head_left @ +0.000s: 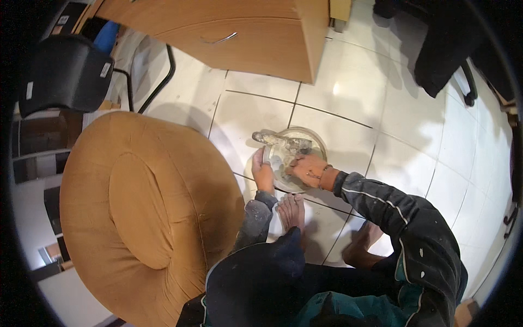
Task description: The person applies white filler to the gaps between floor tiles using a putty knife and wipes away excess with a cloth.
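On the tiled floor in front of my feet lies a round, shallow pan (316, 136), its inside smeared with pale, whitish-grey material. My left hand (263, 171) grips the pan's left rim. My right hand (308, 169) is over the pan's right half, its fingers curled down into it. The fingertips are partly hidden, and what they hold, if anything, does not show. A thick, rod-like thing (267, 138) caked in grey and white lies across the far side of the pan, its left end sticking out past the rim.
A large brown round cushion seat (147, 207) fills the left side. Beyond the pan stands a wooden desk with a drawer (261, 49). A black chair (65, 73) is at the far left. Dark office-chair parts (444, 49) are at the far right. My bare feet (292, 210) flank the near side.
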Demonstrator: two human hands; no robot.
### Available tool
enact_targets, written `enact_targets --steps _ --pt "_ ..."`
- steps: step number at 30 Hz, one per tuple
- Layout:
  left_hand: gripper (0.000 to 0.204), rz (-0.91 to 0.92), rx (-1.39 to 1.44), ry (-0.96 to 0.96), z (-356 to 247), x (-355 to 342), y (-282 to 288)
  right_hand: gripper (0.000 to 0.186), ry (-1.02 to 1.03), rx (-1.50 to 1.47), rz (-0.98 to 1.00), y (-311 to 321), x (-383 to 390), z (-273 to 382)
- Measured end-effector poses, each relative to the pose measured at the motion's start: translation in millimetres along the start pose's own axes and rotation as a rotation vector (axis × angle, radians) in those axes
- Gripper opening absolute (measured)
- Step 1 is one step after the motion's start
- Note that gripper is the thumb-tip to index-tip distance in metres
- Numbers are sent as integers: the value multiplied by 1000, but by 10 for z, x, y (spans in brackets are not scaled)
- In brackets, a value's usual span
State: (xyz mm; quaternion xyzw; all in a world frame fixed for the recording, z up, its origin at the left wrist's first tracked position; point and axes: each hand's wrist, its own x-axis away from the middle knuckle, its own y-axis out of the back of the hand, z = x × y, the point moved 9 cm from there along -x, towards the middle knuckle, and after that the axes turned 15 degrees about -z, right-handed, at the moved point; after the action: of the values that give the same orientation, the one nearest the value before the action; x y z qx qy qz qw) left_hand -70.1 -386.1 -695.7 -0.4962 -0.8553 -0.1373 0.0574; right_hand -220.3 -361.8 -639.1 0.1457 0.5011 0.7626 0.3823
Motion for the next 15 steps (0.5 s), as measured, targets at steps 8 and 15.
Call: enact_targets --steps 8,15 --pt "70 -136 -19 53 157 517 333 24 -16 -61 120 -48 466 103" --pt "57 -487 94 -320 -733 276 364 48 -336 -642 -83 276 493 -481"
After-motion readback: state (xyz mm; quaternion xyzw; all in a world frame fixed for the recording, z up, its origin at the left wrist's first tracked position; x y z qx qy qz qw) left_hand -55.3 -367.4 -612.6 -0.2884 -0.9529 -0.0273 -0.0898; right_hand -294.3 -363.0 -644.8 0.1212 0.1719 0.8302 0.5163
